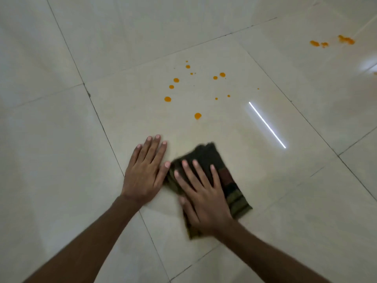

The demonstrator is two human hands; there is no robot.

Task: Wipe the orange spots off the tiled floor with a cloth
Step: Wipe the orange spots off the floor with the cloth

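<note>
- The glossy cream tiled floor (61, 150) fills the frame, dark grout lines crossing it.
- A dark folded cloth (230, 186), blurred, lies low in the centre.
- The right hand (206, 199) presses flat on the cloth, fingers straight and spread.
- The left hand (145, 170) lies flat on the tile just left of it, thumb touching the cloth's edge.
- A light streak (267, 125) reflects at centre right.
- Orange spots (197, 115) dot the tile above the hands; larger smears (315, 43) sit upper right.
</note>
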